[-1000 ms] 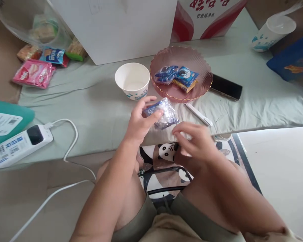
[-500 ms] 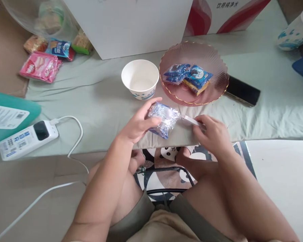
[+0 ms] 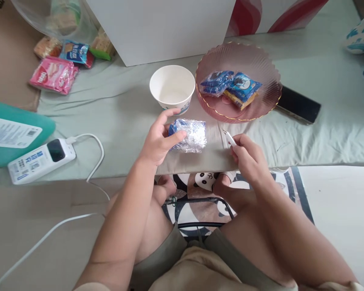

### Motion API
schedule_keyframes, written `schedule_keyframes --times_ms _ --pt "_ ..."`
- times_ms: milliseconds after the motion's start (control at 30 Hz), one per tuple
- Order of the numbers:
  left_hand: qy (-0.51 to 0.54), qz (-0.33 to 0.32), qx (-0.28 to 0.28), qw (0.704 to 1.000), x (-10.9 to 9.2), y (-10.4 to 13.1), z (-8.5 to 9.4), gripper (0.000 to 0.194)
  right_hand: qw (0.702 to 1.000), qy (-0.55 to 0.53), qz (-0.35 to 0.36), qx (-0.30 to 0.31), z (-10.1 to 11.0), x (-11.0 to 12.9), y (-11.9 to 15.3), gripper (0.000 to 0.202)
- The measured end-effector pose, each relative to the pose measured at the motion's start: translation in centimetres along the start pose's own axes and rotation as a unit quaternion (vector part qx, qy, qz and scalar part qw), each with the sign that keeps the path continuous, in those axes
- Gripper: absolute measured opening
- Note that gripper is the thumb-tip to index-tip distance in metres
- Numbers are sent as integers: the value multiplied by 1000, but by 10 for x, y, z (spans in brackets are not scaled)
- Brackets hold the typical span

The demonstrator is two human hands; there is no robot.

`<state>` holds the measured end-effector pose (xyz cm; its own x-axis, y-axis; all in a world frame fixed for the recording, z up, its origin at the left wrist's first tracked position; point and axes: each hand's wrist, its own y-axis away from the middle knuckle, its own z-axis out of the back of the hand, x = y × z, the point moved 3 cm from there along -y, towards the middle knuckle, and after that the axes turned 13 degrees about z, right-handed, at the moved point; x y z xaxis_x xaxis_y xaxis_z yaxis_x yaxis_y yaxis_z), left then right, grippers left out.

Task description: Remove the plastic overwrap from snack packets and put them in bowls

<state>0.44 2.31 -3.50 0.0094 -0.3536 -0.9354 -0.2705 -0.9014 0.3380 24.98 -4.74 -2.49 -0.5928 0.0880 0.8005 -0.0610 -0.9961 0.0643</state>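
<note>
Near the frame's centre, the left hand (image 3: 162, 139) grips, thumb on top, the left end of a blue-and-silver crinkled plastic packet (image 3: 195, 137), long axis roughly sideways. Right of it, apart, the right hand (image 3: 248, 155) pinches a slim white cutter (image 3: 230, 138), tip angled up-left.

Lone head view, and it's looking forward, steeply down, from above wearer's own lap! Tan shirt (image 3: 197, 270) right up close at bottom edge; forearms (image 3: 118, 226) climbing in from lower corners. Left hand (image 3: 157, 139) and right hand (image 3: 251, 157) near mid-frame, both whole. Cloth-covered table (image 3: 124, 133) spans upper half, front edge almost level. White box (image 3: 164, 30) farther off, sliced by top! Green jug (image 3: 15, 133) clipped left, paper cup (image 3: 361, 37) clipped right.
</note>
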Motion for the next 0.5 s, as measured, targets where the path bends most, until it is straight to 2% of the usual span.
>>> schedule_keyframes --times_ms 100,233,367,433,500 --pt "-79 -56 -54 994 0 0 -3 59 998 -9 66 -6 -2 4 2 11" --pt "-148 -134 -109 974 -1 0 -8 43 988 -34 151 24 -9 11 3 22" --pt "-212 -179 -125 952 -3 0 -9 18 984 -23 171 45 -14 11 2 28" --pt "-255 -192 -125 939 -3 0 -10 19 985 -24 163 44 -16 10 2 28" --pt "-297 -195 -121 927 -3 0 -12 31 988 -30 148 40 -18 8 1 29"
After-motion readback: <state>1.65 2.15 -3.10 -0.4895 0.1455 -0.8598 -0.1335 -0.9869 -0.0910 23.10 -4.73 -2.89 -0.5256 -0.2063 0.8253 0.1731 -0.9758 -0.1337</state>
